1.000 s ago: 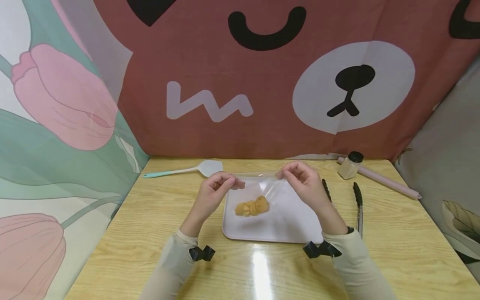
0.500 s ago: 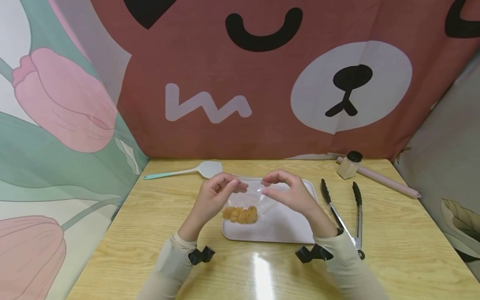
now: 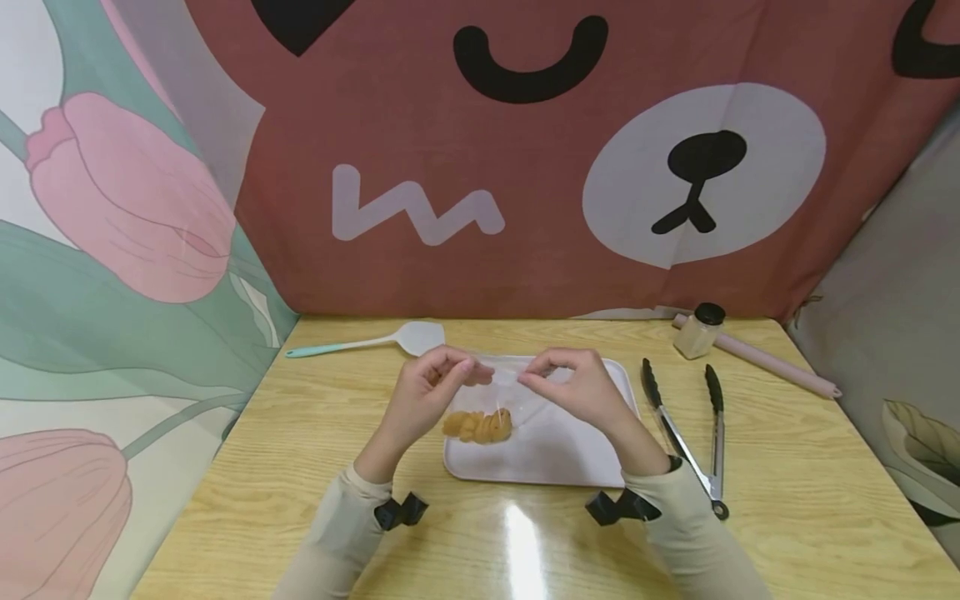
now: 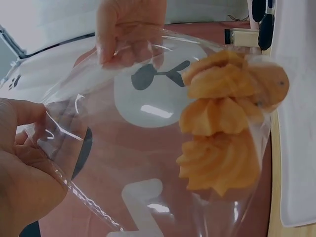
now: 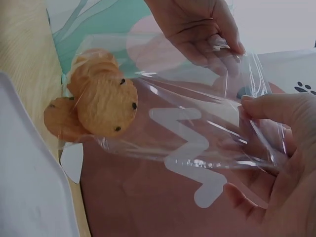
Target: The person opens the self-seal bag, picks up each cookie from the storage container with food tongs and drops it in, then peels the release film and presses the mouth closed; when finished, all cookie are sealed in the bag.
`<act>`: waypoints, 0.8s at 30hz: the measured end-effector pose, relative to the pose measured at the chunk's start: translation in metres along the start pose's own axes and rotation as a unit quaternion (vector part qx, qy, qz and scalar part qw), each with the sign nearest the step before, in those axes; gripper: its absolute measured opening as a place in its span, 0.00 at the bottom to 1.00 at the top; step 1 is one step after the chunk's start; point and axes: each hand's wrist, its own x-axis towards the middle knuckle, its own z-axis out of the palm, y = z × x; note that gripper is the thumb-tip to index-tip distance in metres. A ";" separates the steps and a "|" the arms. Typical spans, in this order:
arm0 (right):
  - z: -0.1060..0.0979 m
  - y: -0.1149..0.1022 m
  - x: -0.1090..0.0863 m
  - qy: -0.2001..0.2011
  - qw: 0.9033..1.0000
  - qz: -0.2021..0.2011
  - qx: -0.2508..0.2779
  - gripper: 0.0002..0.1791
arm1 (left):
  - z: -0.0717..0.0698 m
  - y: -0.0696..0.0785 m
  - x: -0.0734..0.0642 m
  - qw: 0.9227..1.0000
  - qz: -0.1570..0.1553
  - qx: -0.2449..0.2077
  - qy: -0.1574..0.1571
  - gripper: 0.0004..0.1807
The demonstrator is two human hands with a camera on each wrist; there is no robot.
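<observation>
A clear plastic bag [image 5: 197, 133] hangs between both hands above a white tray [image 3: 562, 450]. Several golden cookies [image 3: 477, 427] lie bunched at its bottom; in the left wrist view some cookies [image 4: 219, 158] show piped ridges, while the right wrist view has a flat round cookie [image 5: 107, 104] with dark specks. My left hand [image 3: 425, 396] pinches one side of the bag near its top edge. Opposite it, my right hand [image 3: 581, 390] pinches the other side between thumb and fingers. Cookies and bag appear held off the tray in the wrist views.
To the right lie black-tipped metal tongs [image 3: 684, 442], spread apart. Behind them a small jar [image 3: 699, 332] with a black lid stands by a pink rolling pin [image 3: 780, 363]. A white spatula with a green handle [image 3: 322, 349] rests at the back left of the wooden table [image 3: 247, 500].
My right hand has moved left, towards the left hand. Its thumb and fingers, parted half a second ago, have come together on the bag. The cookies have swung left.
</observation>
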 end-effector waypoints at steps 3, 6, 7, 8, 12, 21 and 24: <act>-0.003 0.005 -0.003 -0.006 1.000 0.019 0.005 0.03 | -0.003 -0.001 -0.001 1.000 -0.007 -0.007 0.002 0.06; -0.008 0.009 -0.006 -0.013 0.999 0.042 0.027 0.04 | -0.007 -0.002 -0.003 1.000 -0.019 -0.015 0.008 0.07; -0.010 0.011 -0.006 -0.014 0.998 0.048 0.036 0.04 | -0.008 -0.002 -0.003 1.000 -0.021 -0.016 0.011 0.07; -0.011 0.012 -0.007 -0.015 0.998 0.052 0.043 0.04 | -0.009 -0.002 -0.004 0.999 -0.023 -0.019 0.012 0.07; -0.016 0.016 -0.009 -0.014 0.995 0.062 0.071 0.04 | -0.015 -0.004 -0.006 0.999 -0.035 -0.031 0.020 0.08; -0.019 0.019 -0.010 0.023 0.994 0.048 0.095 0.04 | -0.023 -0.006 -0.008 0.998 -0.052 -0.014 0.021 0.09; -0.019 0.018 -0.009 0.048 0.994 0.026 0.098 0.04 | -0.026 -0.007 -0.010 0.998 -0.058 0.010 0.020 0.10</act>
